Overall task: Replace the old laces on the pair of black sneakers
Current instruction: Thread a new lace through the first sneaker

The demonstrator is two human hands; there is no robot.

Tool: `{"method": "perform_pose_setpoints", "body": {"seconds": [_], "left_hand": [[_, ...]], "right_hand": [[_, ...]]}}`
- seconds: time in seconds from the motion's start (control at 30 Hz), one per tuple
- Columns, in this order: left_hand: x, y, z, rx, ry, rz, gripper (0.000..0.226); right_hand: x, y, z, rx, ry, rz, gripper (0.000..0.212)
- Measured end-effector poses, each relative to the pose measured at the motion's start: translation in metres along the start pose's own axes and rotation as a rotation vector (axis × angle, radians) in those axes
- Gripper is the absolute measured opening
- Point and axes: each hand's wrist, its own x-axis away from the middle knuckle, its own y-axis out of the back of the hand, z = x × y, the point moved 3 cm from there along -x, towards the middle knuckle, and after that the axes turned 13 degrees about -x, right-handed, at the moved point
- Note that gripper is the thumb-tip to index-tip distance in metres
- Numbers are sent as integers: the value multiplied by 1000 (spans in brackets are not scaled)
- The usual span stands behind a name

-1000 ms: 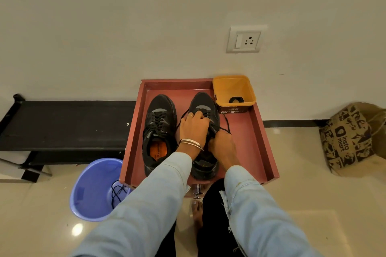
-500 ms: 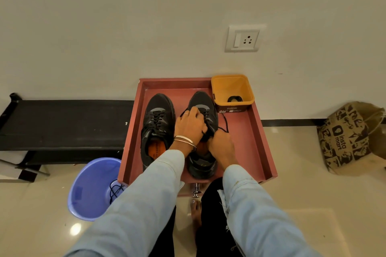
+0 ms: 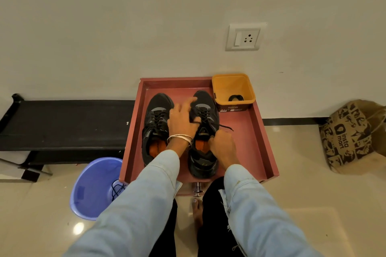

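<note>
A: Where is the pair of black sneakers?

B: Both stand side by side in the shallow dark-red wooden tray (image 3: 263, 131), toes toward the wall. The black left sneaker (image 3: 155, 119) is laced, and its orange insole shows at the opening. The black right sneaker (image 3: 205, 110) sits just beside it, orange insole also showing.

A: And the hands?

B: The left hand (image 3: 180, 120), with thin metal bangles on the wrist, lies over the gap between the two shoes. Its fingers are spread, the fingertips reaching to the right sneaker's lacing; the thumb seems to press there, but whether it pinches the lace cannot be told. The right hand (image 3: 223, 144) is curled at the right sneaker's collar, gripping the thin black lace (image 3: 226, 127), whose free end trails right across the tray floor.

A: What else is in the tray?

B: A square orange plastic tub (image 3: 234, 84) stands in the far right corner, with a small coil of black lace (image 3: 235, 97) inside.

A: And around it?

B: A round lilac plastic basin (image 3: 92, 185) sits on the glossy floor left of the tray, holding a tangle of black cord (image 3: 117, 189). A low black bench (image 3: 66, 121) runs along the wall further left. A printed brown paper bag (image 3: 351, 137) sits well apart on the right, and a white wall socket (image 3: 244, 37) is above the tub.
</note>
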Motion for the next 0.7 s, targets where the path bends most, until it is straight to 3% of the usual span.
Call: {"method": "perform_pose_setpoints", "body": {"seconds": [0.07,0.1,0.27,0.37,0.47,0.6,0.7], "left_hand": [[1,-9,-5,-392,-186,131,37],[3,-14,-8,-479,-235,167,30],[5,-25,-20,-726,-385,15,13],[2,-33,-21,-727,-418,106,27],[3,-22,-9,-467,-224,101,28],[4,1,23,-40,321,-57,21],[3,4,22,-78,333,-33,20]], "right_hand": [[1,-1,-1,-9,4,3,21],[1,-2,-1,-18,6,3,21],[0,-1,-1,-52,18,-14,21],[0,-1,0,-50,24,-16,21],[0,-1,0,-34,19,-11,20],[-1,0,-1,-20,-13,-13,24],[-1,-2,0,-14,-23,-11,24]]}}
